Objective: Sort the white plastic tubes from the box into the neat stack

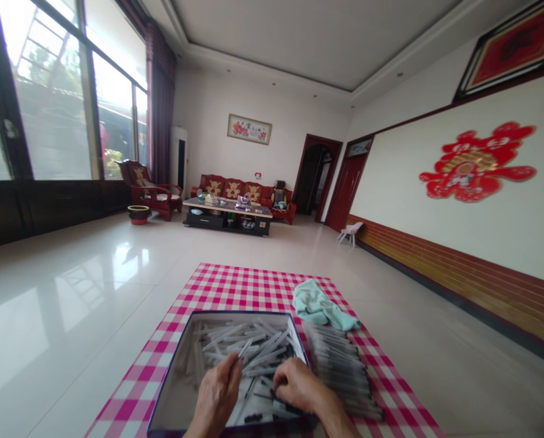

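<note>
In the head view, the open box [175, 389] stands near on the counter [248, 286], with a strip of counter free along its left edge and more beyond its far rim; on the right, a row of slim dark-ended sticks [340, 371] leaves little space beside it. The left hand [219, 389] is over the box, thumb and forefinger pinching a slim tube [245, 348]; the right hand [299, 386] is at the box's right side, fingers curled, but what they grip I cannot tell. Pink-and-white checks cover the counter; glossy pale tiles form the floor [93, 304], reaching a far red sofa [226, 188]. Translucent straight tubes [258, 340] lie heaped crosswise in the box; a soft, crumpled mint cloth [321, 304] lies far right.
</note>
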`<state>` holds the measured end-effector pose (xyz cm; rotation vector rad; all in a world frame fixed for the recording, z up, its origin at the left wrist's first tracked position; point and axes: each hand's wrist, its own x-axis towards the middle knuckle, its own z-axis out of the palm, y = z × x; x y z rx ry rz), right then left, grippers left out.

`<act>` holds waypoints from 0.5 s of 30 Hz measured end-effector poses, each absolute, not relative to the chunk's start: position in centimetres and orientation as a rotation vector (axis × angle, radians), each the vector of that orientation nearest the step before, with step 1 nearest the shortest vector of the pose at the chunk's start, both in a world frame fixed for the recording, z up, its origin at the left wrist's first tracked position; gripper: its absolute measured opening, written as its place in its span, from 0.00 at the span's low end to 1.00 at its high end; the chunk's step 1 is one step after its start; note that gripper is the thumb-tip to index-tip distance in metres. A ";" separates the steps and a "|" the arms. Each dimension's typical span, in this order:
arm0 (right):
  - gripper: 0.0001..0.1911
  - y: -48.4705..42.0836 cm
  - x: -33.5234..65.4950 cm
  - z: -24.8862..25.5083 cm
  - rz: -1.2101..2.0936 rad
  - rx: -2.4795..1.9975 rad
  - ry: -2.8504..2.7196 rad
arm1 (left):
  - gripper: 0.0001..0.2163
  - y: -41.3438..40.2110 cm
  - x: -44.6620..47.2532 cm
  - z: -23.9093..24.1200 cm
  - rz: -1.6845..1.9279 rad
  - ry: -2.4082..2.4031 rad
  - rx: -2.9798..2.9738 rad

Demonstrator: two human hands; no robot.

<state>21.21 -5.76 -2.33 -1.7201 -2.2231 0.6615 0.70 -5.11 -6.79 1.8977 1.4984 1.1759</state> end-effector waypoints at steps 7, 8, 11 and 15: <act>0.19 -5.5 20.6 -3.7 0.612 -1.878 -2.303 | 0.14 -5.3 0.9 -7.3 1.083 1.513 2.157; 0.18 -5.5 20.4 -3.9 0.593 -1.888 -2.294 | 0.15 -5.1 0.9 -7.6 1.096 1.496 2.160; 0.16 -5.7 19.9 -4.3 0.543 -1.905 -2.243 | 0.16 -4.8 1.0 -8.2 1.126 1.465 2.157; 0.12 -6.0 19.4 -4.5 0.534 -1.858 -2.124 | 0.15 -4.9 1.0 -8.0 1.092 1.459 2.147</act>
